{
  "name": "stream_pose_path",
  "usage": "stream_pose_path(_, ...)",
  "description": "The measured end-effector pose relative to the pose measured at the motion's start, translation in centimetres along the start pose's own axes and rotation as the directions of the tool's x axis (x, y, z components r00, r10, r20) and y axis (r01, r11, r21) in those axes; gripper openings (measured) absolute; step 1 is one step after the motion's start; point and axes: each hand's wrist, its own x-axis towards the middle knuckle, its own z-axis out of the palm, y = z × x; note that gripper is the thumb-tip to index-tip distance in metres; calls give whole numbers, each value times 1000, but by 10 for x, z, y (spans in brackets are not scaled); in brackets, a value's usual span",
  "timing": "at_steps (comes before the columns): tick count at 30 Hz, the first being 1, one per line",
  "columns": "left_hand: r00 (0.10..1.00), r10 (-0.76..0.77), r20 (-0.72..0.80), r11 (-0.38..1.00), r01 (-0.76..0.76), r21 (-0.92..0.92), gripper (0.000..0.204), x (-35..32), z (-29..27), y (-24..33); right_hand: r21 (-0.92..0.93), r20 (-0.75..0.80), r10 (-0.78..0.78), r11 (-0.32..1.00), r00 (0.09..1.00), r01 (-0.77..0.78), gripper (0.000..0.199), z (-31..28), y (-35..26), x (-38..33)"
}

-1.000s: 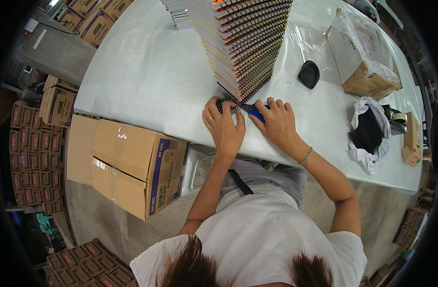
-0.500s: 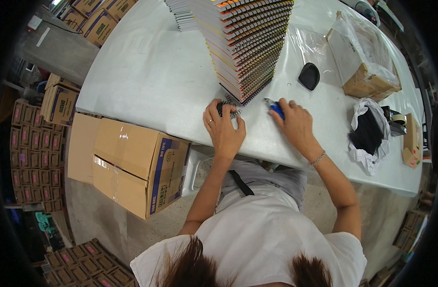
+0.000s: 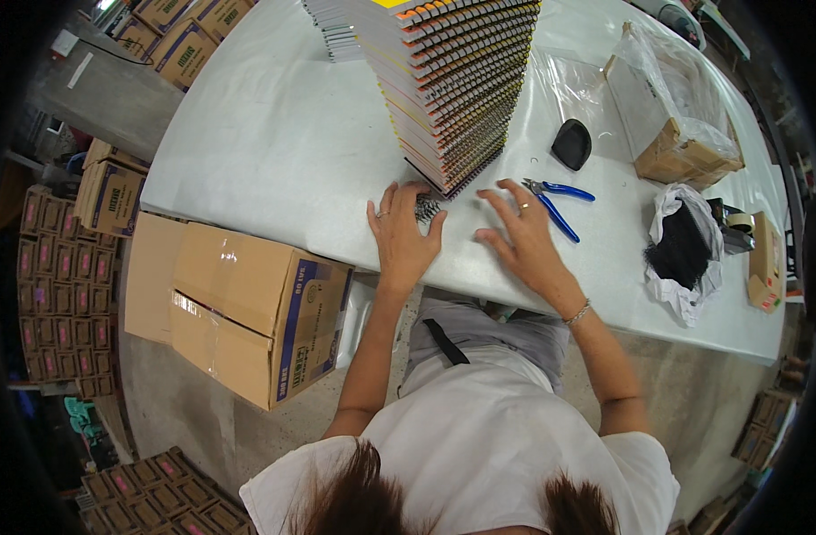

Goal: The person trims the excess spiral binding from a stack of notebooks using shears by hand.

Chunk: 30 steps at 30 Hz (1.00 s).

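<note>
My left hand (image 3: 403,234) is curled round a small bunch of black wire coils (image 3: 428,209), which shows between thumb and forefinger at the foot of the book stack. To its right, my right hand (image 3: 526,236) hovers with fingers apart, holding nothing. Blue-handled wire cutters (image 3: 560,207) lie beyond the right hand's fingers, jaws toward the stack and handles spread. The tall stack of spiral-bound books (image 3: 461,98) rises in front of both hands, its black wire bindings facing right. A snipped bit of wire (image 3: 534,160) rests near the cutters.
A black, rounded object (image 3: 571,144) lies right of the stack. Farther right are a plastic-lined carton (image 3: 689,143), a white bag of black wires (image 3: 684,250) and a tape dispenser (image 3: 736,227). A closed carton (image 3: 239,303) stands left of me, by the table (image 3: 265,134).
My right hand has let go of the wire cutters, which now lie on the table, and has moved left with open fingers. My left hand stays by the wire coils.
</note>
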Motion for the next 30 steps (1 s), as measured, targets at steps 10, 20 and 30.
stream_pose_path(10,998,-56,-36,985,49,-167,31,-23,6,28,219,59,-114,971,992,98,82,26,-15,0)
stream_pose_path(20,973,-213,87,767,222,-602,55,-33,11,69,302,38,-93,950,995,77,95,24,-14,-3)
stream_pose_path(30,961,-225,163,761,278,-586,59,-33,6,50,178,107,-83,982,991,63,98,25,-13,0)
